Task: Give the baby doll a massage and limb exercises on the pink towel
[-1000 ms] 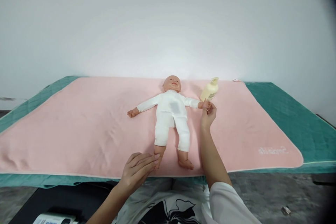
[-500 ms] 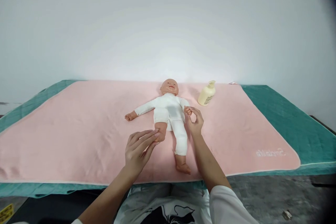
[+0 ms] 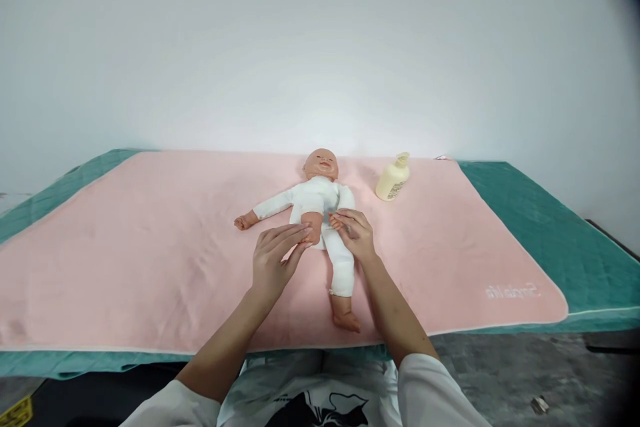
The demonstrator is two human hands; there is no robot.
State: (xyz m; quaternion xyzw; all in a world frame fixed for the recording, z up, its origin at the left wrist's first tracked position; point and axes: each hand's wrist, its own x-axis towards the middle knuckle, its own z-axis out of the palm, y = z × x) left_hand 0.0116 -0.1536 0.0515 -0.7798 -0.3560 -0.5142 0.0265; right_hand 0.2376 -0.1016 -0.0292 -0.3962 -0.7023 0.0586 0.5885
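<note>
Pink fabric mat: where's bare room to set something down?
Largest: left part of the mat, between the green quilted cover and white-clothed doll. Second: right, between the pale-yellow pump bottle and white lettering. Crowded: centre, where left hand and right hand hold the doll.

A person's bare forearms (image 3: 227, 333) slant inward from near to far, the left hand (image 3: 276, 257) and right hand (image 3: 361, 235) each pinching.

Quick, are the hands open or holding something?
Left hand: holding a bare foot of the white-clothed baby doll.
Right hand: holding the doll's bare hand.
</note>
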